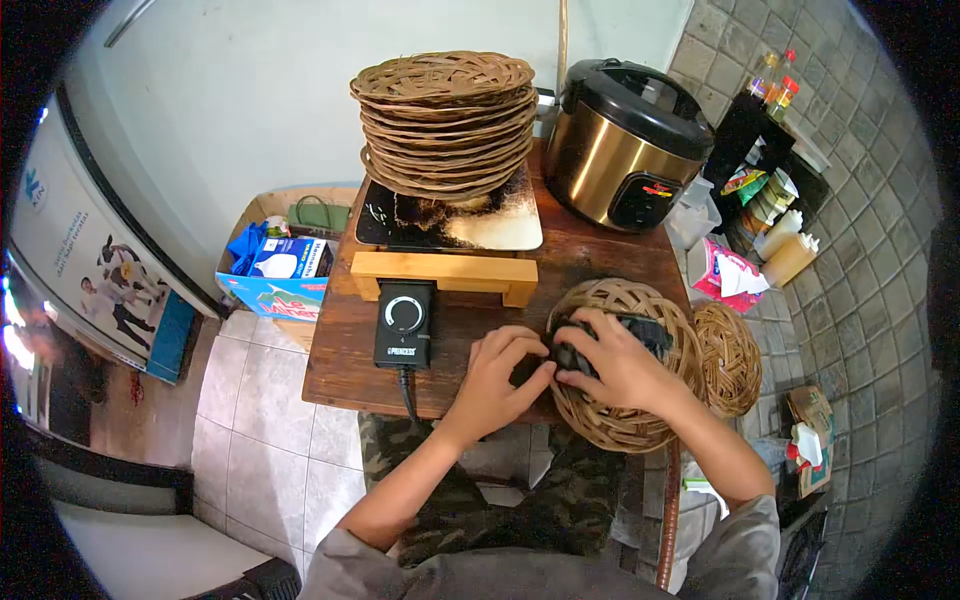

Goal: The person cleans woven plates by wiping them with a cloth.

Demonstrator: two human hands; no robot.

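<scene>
With my right hand (618,368) I'm gripping a dark item (650,336), probably steadying it within the wicker basket (628,432); whether my curled left hand (495,375) is gripping anything, I cannot tell.

Gap between dial box (404,325) and left hand (500,374), wooden stand (450,267) beyond

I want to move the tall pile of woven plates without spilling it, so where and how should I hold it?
Probably best by the lowest plate of the pile, at its left and right edges, coming from the near side. The plates are loosely stacked with uneven rims, the wall is behind, and the rice cooker stands close on the right.
</scene>
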